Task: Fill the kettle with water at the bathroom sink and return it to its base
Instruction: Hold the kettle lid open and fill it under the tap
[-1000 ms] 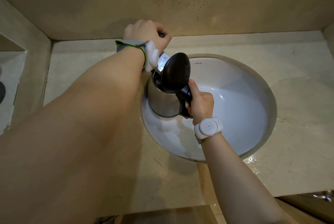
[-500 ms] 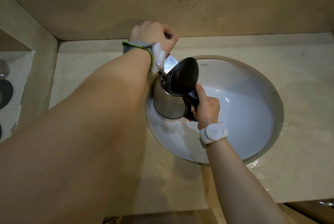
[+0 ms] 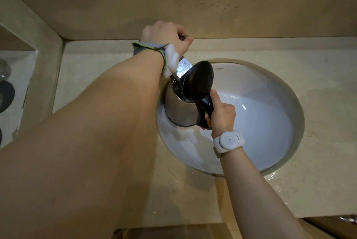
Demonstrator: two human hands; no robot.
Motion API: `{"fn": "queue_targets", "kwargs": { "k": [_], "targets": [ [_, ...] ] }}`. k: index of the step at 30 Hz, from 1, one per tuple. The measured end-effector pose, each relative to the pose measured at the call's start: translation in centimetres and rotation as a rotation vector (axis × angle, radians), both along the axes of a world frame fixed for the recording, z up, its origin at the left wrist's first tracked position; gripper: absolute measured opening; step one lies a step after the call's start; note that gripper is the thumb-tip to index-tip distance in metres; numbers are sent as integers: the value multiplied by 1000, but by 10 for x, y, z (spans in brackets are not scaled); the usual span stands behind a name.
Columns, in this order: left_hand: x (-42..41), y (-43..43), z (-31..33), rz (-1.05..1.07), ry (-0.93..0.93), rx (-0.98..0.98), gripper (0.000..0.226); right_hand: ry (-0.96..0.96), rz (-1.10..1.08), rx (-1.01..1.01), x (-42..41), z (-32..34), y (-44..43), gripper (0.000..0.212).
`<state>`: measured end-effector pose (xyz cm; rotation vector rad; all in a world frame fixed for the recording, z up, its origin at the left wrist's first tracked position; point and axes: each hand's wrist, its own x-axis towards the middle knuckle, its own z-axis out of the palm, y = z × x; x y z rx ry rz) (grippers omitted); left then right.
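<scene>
A steel kettle with its black lid flipped open hangs over the left side of the white sink basin. My right hand grips the kettle's black handle. The chrome faucet spout reaches over the kettle's opening. My left hand grips the faucet handle at the back of the counter, and its fingers hide most of that handle. Whether water is running cannot be made out.
A beige marble counter surrounds the basin, with water drops at the front right rim. A backsplash wall rises behind. A partition stands at left, with dark round objects on a surface beyond it.
The view has shifted slightly, so kettle and hands sit a little further right and lower in frame. Both hands keep their grips.
</scene>
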<state>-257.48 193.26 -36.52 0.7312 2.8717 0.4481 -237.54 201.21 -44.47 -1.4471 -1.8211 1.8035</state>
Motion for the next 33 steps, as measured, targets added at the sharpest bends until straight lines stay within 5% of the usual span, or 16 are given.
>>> {"fn": "queue_targets", "kwargs": {
  "k": [33],
  "targets": [
    [-2, 0, -1, -13, 1, 12, 31, -6, 20, 28, 0, -8, -2, 71]
  ]
}}
